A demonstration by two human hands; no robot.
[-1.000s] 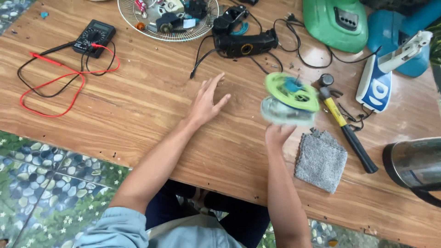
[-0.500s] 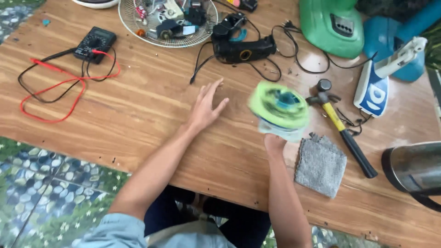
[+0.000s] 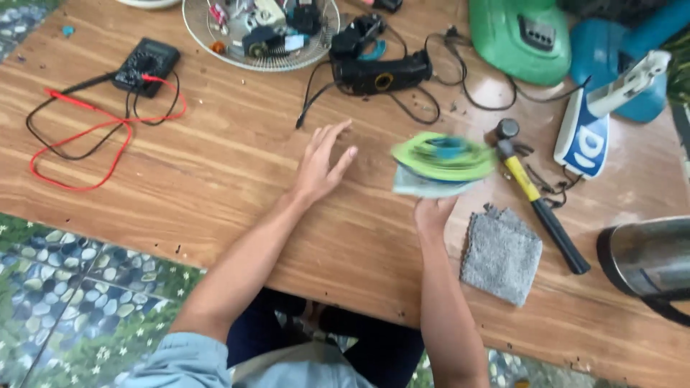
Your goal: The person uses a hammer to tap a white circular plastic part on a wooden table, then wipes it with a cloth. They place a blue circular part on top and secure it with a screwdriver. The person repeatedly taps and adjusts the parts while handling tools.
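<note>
My right hand holds up a round green disc-shaped part with a blue hub, blurred by motion, just above the wooden table. My left hand rests flat on the tabletop with fingers spread, empty, a hand's width to the left of the disc. A grey cloth lies just right of my right wrist. A hammer with a yellow and black handle lies beyond the cloth.
A black multimeter with red and black leads sits far left. A wire fan guard holds small parts at the back. Black corded part, green housing, blue-white iron, metal kettle at right.
The green disc in my right hand has tilted flatter and shifted slightly left. My left hand has stayed flat on the table.
</note>
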